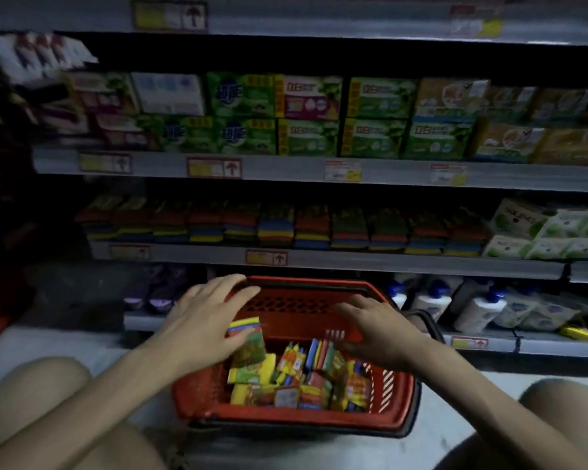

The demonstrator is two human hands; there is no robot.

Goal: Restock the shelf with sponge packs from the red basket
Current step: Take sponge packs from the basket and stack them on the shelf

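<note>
The red basket (pixel 286 419) stands on the floor between my knees, with several multicoloured sponge packs (pixel 299 385) lying loose in it. My left hand (pixel 202 322) is over the basket's left side. Its thumb pinches one sponge pack (pixel 249 346), raised above the others, while the fingers stretch out over the far rim. My right hand (pixel 379 330) hovers over the right side with spread fingers and holds nothing. A row of matching sponge packs (pixel 286 225) fills the shelf (pixel 353 263) just above the basket.
Green and orange boxed goods (pixel 319 120) fill the shelf above the sponges. White and green packets (pixel 550 232) sit to the right of the sponge row. White bottles with blue caps (pixel 476 310) stand on the bottom shelf behind the basket. My bare knees flank the basket.
</note>
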